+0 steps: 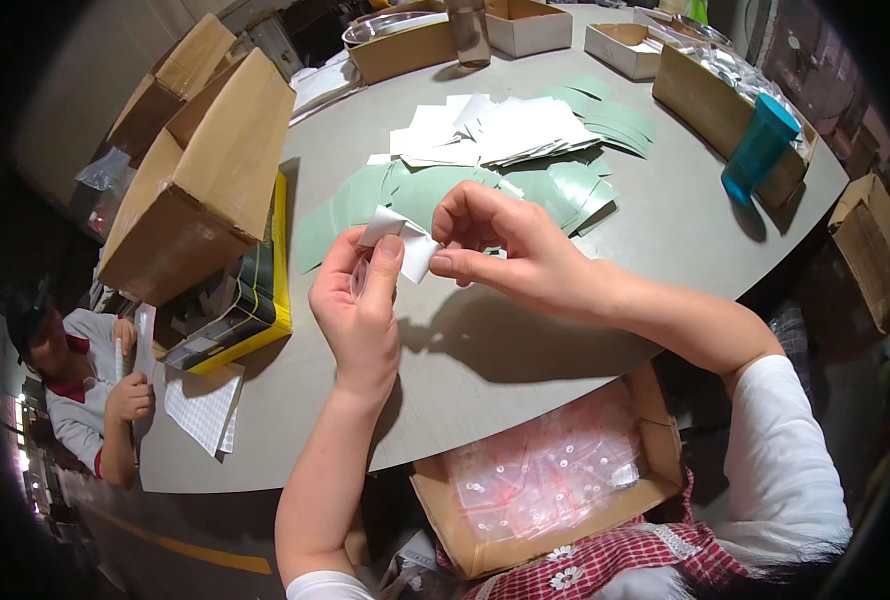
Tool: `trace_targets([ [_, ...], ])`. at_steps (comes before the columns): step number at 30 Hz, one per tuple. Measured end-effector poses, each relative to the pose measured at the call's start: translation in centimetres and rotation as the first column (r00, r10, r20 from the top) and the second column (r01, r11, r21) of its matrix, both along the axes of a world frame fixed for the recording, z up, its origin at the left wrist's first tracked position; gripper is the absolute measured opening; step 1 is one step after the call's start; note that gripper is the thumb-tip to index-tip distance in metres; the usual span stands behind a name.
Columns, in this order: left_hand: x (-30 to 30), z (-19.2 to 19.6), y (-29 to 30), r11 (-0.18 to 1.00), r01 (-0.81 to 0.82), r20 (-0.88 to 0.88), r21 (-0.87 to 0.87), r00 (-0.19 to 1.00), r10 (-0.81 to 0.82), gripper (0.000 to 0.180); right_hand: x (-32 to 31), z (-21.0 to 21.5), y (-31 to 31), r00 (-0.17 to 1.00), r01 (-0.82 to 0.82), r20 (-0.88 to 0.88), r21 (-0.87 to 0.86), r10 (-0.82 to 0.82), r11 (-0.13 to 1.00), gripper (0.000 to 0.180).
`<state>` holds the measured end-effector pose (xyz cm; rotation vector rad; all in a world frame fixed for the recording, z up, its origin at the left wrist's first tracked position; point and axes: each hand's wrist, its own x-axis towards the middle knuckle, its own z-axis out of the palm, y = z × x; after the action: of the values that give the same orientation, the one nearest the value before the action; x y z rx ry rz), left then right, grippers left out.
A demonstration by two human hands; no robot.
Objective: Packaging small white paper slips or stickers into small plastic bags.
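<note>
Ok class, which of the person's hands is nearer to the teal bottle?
Right. The right hand is to the left of the teal bottle in the picture, and closer to the person; the left hand is farther left.

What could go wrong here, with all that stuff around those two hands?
The folded white slip, held in the left hand with the right hand at its edge, might crease or tear.
The loosely heaped white sheets lie beside and over green pieces, so a bump could mix them.
A dropped slip might land among the clear bags in the open box below the table edge.
</note>
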<state>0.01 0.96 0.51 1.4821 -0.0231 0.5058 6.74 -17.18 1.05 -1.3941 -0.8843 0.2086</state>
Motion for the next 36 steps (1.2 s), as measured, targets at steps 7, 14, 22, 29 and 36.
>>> trace_targets([
  [7, -0.3, -0.5, -0.6, 0.993, -0.07, 0.148, 0.099, 0.988, 0.055, 0.01, -0.6, 0.6, -0.5, 0.985, -0.085, -0.154, -0.031, 0.079, 0.996, 0.017],
  [14, 0.0, 0.0, -1.0, 0.989, -0.1, 0.235, 0.108, 0.969, 0.072, 0.009, -0.8, 0.9, 0.3, 0.984, -0.007, -0.177, 0.14, 0.032, 0.99, 0.014],
  [22, 0.3, 0.2, -0.6, 0.987, -0.105, 0.211, 0.121, 0.974, 0.077, 0.008, -1.3, 1.2, 0.8, 0.979, -0.01, -0.201, 0.153, 0.041, 0.988, 0.013],
  [29, -0.2, -0.1, -0.1, 0.964, -0.154, 0.218, 0.216, 0.97, 0.106, 0.013, -1.9, 1.8, 0.9, 0.986, 0.002, -0.168, 0.063, 0.009, 0.998, 0.011],
  [36, 0.1, -0.9, -0.9, 0.98, -0.109, 0.195, 0.167, 0.978, 0.076, 0.01, -1.8, 2.4, 0.1, 0.979, -0.003, -0.205, 0.046, 0.013, 0.999, 0.013],
])
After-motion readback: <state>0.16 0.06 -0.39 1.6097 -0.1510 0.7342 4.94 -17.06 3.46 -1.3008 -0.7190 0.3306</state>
